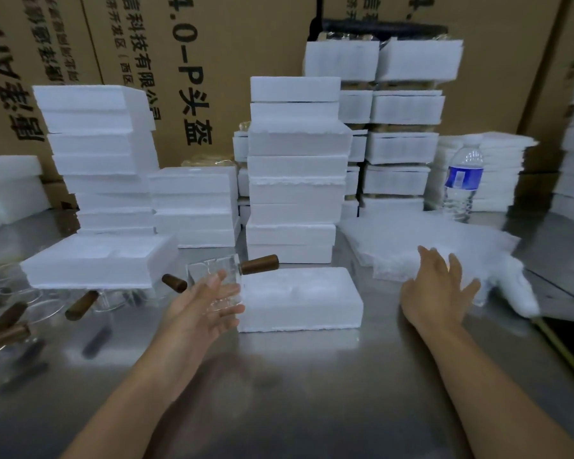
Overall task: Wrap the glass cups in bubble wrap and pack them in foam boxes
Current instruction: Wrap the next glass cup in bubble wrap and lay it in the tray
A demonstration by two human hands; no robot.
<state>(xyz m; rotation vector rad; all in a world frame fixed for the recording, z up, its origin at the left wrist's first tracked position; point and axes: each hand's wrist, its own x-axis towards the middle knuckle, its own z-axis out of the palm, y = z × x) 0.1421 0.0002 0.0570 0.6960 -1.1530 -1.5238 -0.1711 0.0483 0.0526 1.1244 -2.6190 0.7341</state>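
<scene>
My left hand [206, 303] holds a clear glass cup [212, 276] with a brown wooden handle [259, 264], fingers spread around its side, just left of a closed white foam box [299, 299] lying flat on the steel table. My right hand [439, 288] hovers with fingers spread and empty at the near edge of a pile of bubble wrap sheets [421, 240]. More glass cups with brown handles [80, 304] lie at the left, partly under an open foam box [96, 260].
Tall stacks of foam boxes [295, 167] stand behind the work spot, with more at the left [103, 154] and back right. A water bottle [461, 183] stands beside folded foam sheets [497, 167]. Cardboard cartons [193, 61] wall the back. The table's edge drops off at the right.
</scene>
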